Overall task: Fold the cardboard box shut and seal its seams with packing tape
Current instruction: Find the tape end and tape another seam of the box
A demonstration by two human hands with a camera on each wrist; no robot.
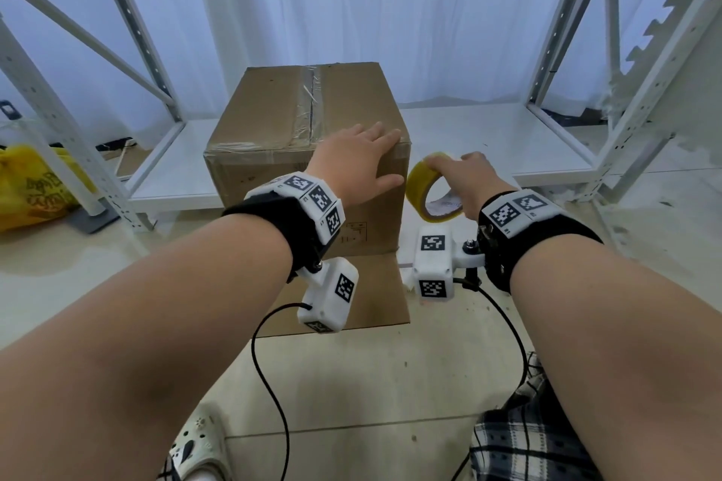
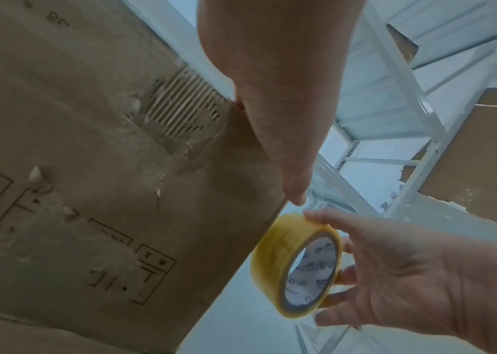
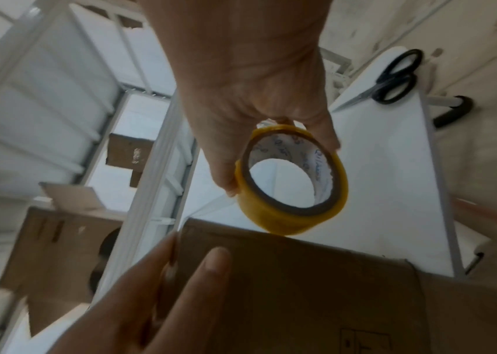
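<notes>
Head view high, looking down; wrist views close, upward; all share tape roll point(image 1: 431, 187).

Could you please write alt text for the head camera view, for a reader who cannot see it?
A person's left hand presses flat on the near right corner of a closed cardboard box on the floor, while the right hand holds a yellow roll of tape beside it. White metal shelving stands behind.

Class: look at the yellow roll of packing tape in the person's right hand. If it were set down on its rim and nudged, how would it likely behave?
The tape roll is a round hoop with a hollow core, so on its rim it would probably roll away. The core looks like thin card, so it is likely light. The right hand holds it by fingers alone, which suggests little weight. Its glossy outer wrap may be slightly slippery.
</notes>
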